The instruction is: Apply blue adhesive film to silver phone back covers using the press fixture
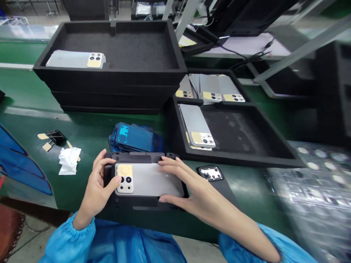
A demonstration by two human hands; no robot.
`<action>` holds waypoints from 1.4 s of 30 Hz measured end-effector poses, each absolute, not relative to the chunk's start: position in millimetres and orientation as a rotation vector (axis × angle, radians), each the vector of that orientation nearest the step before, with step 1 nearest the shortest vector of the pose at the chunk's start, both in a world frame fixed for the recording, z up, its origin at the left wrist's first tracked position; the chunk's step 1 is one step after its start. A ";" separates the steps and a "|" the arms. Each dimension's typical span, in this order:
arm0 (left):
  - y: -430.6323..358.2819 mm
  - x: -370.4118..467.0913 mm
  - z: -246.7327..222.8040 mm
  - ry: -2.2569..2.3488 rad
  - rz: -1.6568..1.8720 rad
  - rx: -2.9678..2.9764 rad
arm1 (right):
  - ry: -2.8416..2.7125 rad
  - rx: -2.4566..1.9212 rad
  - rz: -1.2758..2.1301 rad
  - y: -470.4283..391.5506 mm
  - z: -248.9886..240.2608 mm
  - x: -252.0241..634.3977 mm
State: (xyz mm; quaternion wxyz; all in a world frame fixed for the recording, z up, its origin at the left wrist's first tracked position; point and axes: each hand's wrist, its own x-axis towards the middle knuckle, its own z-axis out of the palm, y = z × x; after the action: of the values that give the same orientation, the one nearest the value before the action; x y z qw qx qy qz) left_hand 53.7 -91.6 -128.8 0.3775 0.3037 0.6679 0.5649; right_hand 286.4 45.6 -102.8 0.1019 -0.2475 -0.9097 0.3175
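Note:
A silver phone back cover (149,179) with a camera block at its left end lies face up in a black fixture (137,204) close in front of me. My left hand (95,186) closes round the left end, its thumb against the camera block and its fingers at the fixture's upper left edge. At the other end, my right hand (189,179) grips the cover across its width, thumb on the lower edge and fingers on the upper. Just behind the fixture is a pile of blue film-like sheets (134,137).
Stacked black trays (115,78) stand behind, with covers (71,59) inside the top one. Another black tray (233,159) on the right holds more covers (196,122). A binder clip (56,136), a white tissue (68,160) and a blurred clear tray (309,197) lie about.

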 end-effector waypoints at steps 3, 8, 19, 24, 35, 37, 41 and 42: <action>-91.5 52.1 -129.6 1.706 1.433 0.777 | -2.726 -0.714 0.938 48.2 -103.9 287.1; -90.9 50.4 -130.0 1.713 1.445 0.749 | -2.870 -0.652 0.788 43.6 -112.8 291.0; -89.9 44.9 -132.4 1.752 1.476 0.742 | -2.720 -0.705 0.172 20.0 -146.1 291.3; -89.9 43.3 -132.8 1.750 1.463 0.757 | -2.509 -0.933 -0.033 20.2 -148.8 296.4; -89.3 40.8 -133.0 1.771 1.471 0.794 | -2.518 -0.946 -0.210 -1.3 -137.4 285.8; -89.3 41.4 -132.9 1.769 1.478 0.792 | -2.552 -0.876 -0.268 -11.2 -139.2 294.4; -88.8 42.8 -131.1 1.751 1.500 0.771 | -2.594 -0.795 -0.303 -25.2 -138.9 292.2; -88.6 42.9 -130.6 1.752 1.503 0.770 | -2.576 -0.775 -0.272 -28.0 -138.1 285.6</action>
State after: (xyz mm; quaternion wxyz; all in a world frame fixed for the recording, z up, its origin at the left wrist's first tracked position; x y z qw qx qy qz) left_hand 42.9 -88.6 -130.6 0.3468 0.2969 0.6754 0.5792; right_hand 285.6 -28.0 -138.1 0.2174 -0.2797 -0.9300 -0.0981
